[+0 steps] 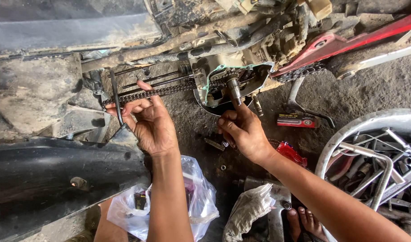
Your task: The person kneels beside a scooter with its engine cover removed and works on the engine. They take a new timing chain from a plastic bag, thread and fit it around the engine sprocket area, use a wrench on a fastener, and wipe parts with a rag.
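A dirty motorcycle engine with an open crankcase [234, 83], edged by a pale green gasket, lies ahead of me. My left hand [149, 123] grips a dark metal rod [116, 96] and touches the drive chain [156, 92] that runs left from the case. My right hand [241, 130] points up, its index finger and thumb on the steel shaft [234, 89] sticking out of the open case. Long black studs [154, 76] run beside the chain.
A black plastic body panel [57, 179] fills the lower left. A plastic bag [196, 197] and a rag [248, 208] lie below my arms. A small red box [296, 120], loose bolts [213, 143], and a metal basin of tools [375, 161] sit at right. Red frame [348, 42] is above.
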